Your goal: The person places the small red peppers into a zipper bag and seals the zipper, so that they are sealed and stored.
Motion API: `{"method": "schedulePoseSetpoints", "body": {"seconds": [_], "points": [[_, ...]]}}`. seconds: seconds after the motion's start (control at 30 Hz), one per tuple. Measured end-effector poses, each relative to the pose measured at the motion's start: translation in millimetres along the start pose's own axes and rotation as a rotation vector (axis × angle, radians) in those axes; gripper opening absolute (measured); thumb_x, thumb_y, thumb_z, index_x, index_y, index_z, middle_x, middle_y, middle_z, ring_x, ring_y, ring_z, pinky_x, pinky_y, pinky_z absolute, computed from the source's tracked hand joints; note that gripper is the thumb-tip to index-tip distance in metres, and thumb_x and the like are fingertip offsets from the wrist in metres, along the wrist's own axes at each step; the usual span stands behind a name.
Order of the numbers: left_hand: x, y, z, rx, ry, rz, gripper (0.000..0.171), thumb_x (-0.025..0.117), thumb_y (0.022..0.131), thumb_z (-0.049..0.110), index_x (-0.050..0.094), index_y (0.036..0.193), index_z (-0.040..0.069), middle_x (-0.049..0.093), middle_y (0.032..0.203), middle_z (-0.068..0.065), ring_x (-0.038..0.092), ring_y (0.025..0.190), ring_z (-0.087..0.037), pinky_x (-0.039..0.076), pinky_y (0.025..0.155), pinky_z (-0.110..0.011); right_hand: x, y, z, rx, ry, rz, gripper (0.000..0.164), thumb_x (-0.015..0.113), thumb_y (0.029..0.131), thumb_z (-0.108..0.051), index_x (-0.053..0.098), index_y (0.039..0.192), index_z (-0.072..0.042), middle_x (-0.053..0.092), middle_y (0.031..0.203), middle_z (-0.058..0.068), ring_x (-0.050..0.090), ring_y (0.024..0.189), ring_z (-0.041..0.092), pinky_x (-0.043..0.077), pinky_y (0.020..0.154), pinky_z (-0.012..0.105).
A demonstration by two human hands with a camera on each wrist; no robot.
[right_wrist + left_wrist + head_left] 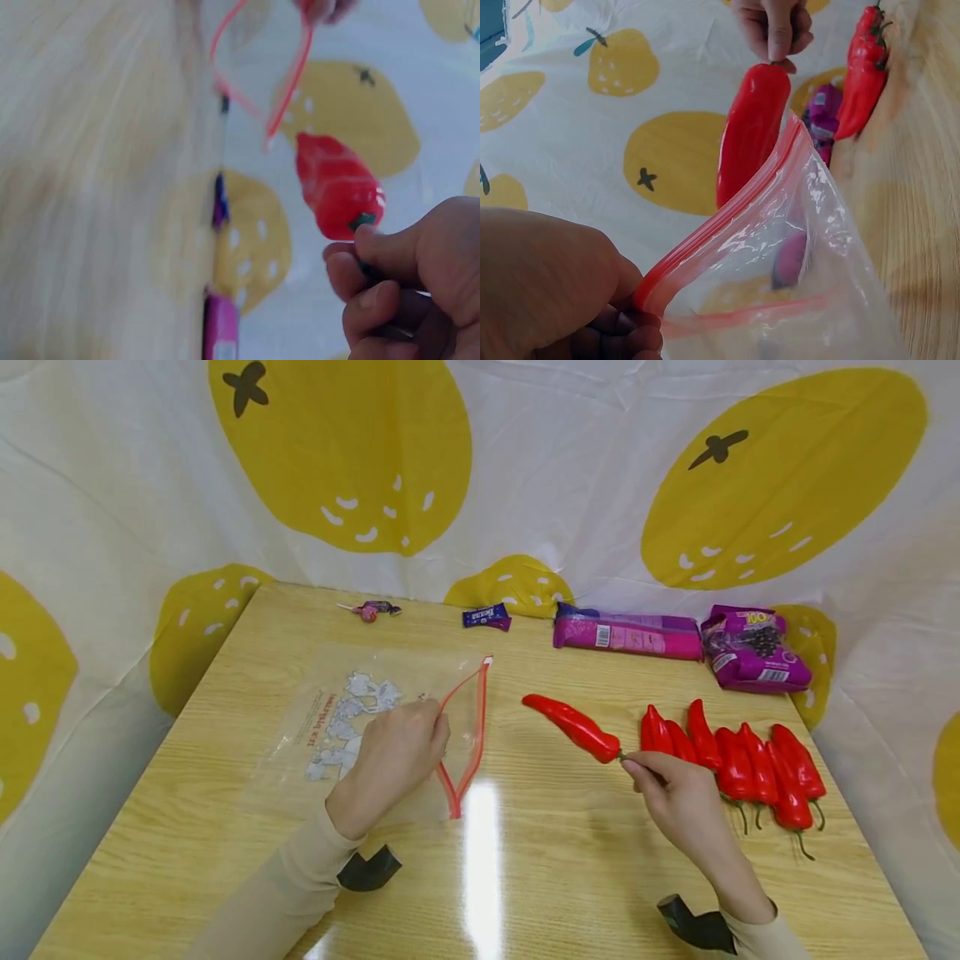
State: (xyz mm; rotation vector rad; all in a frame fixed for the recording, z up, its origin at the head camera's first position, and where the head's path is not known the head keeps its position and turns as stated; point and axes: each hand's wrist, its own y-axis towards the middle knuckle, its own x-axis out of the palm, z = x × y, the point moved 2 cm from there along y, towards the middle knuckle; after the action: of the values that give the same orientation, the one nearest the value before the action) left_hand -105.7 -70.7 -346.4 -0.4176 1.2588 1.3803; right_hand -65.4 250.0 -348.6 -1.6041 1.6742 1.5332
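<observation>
My left hand [401,747] pinches the red zip rim of a clear plastic zip bag [840,270]. The bag's mouth gapes toward the right, and printed grey cartoon figures show on its side. In my right hand [678,797] a red chili pepper [573,727] is held by its green stem, thumb against fingers. Its pointed tip faces the bag's mouth, a short gap away in the head view. Several more red peppers [738,764] lie side by side on the table to the right of that hand.
Along the back of the wooden table [555,877] lie a lollipop [367,612], a small blue and purple packet [486,617], a long purple package [626,633] and a bulky purple bag [753,647]. A fruit-patterned cloth [540,460] hangs behind.
</observation>
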Motion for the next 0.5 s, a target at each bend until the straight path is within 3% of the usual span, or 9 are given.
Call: {"method": "schedulePoseSetpoints", "body": {"seconds": [0.27, 0.5], "points": [[1.7, -0.3, 3.0, -0.008, -0.039, -0.059, 0.025, 0.054, 0.085, 0.01, 0.049, 0.061, 0.011, 0.038, 0.048, 0.004, 0.034, 0.04, -0.008, 0.027, 0.035, -0.019, 47, 38, -62, -0.238, -0.058, -0.108, 0.004, 0.074, 0.076, -0.015, 0.071, 0.079, -0.015, 0.066, 0.071, -0.006, 0.06, 0.06, 0.007, 0.047, 0.052, 0.025], [4.0, -1.9, 5.5, 0.025, -0.044, -0.025, 0.029, 0.054, 0.085, 0.01, 0.045, 0.057, 0.013, 0.037, 0.048, 0.005, 0.034, 0.041, -0.008, 0.028, 0.037, -0.021, 104, 64, -107, -0.393, -0.102, -0.162, 0.008, 0.069, 0.081, -0.022, 0.069, 0.073, -0.019, 0.051, 0.059, -0.008, 0.048, 0.051, 0.009, 0.038, 0.042, 0.023]]}}
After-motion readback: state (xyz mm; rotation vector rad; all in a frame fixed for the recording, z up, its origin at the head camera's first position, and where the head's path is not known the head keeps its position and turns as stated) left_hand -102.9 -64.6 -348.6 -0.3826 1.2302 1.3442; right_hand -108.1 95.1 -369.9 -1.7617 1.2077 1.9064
